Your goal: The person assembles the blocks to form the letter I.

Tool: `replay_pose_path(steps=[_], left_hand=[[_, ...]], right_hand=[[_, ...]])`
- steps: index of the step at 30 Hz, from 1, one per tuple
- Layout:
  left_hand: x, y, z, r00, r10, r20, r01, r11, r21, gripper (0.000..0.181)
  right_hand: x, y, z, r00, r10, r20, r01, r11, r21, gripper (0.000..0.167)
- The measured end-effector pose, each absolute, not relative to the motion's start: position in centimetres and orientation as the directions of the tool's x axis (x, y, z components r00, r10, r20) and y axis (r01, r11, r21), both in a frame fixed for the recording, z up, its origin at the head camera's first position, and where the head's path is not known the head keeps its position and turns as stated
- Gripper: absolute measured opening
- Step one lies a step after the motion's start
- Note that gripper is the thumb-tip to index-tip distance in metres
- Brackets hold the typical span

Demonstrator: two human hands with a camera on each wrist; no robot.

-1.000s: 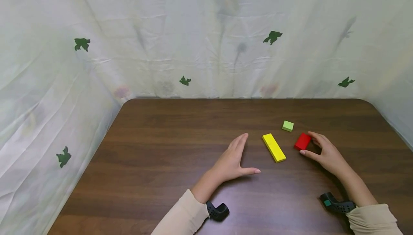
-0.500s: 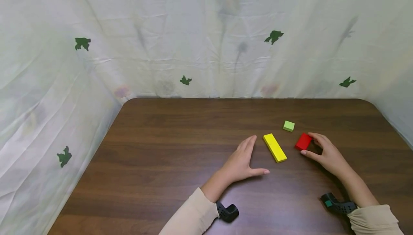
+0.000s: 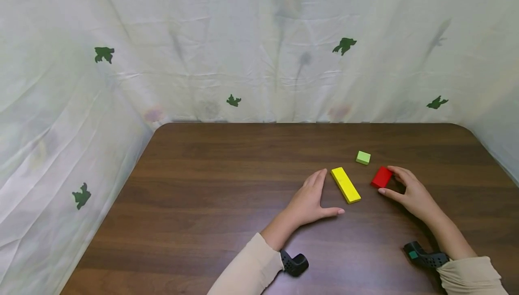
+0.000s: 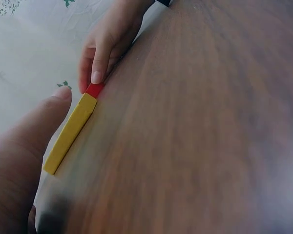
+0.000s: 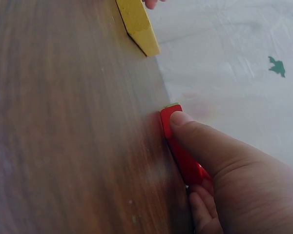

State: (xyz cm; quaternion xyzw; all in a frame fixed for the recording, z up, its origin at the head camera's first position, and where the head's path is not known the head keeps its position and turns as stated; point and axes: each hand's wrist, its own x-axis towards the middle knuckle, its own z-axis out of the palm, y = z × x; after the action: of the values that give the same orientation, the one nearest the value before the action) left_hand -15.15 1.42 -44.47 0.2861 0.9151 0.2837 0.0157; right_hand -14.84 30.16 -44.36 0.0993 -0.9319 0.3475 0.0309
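A long yellow block (image 3: 346, 185) lies flat on the table, slanting. My left hand (image 3: 306, 201) is just left of it with fingers straight and thumb spread wide, apart from the block in the head view. Thumb and fingers of my right hand (image 3: 410, 194) pinch a red block (image 3: 381, 177) at its two ends. In the right wrist view the thumb presses on one end of the red block (image 5: 184, 158), and the fingers curl at the other. A small light green block (image 3: 362, 157) lies behind the red one, nearly hidden in the right wrist view.
The brown wooden table (image 3: 182, 196) has rounded far corners. Behind it and at both sides hangs a pale curtain (image 3: 259, 52) with green leaf shapes. A black wrist device (image 3: 294, 263) is on my left wrist, and another black device (image 3: 423, 255) is on my right.
My left hand has slid right, closer to the yellow block. The right hand and all the blocks have stayed in place.
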Motion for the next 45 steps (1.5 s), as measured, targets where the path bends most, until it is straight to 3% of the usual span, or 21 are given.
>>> replay_pose_path(steps=[22,45], left_hand=[[-16.3,4.9,-44.9,-0.878,0.462,0.123,0.471,0.79,0.392,0.102],[-16.1,5.0,-44.3,-0.86,0.47,0.202,0.509,0.748,0.426,0.1]], right_hand=[[-14.9,30.0,-44.3,-0.98,-0.164,0.117,-0.2,0.73,-0.653,0.073],[-14.8,30.3,-44.5,-0.978,-0.166,0.128,-0.209,0.728,-0.653,0.071]])
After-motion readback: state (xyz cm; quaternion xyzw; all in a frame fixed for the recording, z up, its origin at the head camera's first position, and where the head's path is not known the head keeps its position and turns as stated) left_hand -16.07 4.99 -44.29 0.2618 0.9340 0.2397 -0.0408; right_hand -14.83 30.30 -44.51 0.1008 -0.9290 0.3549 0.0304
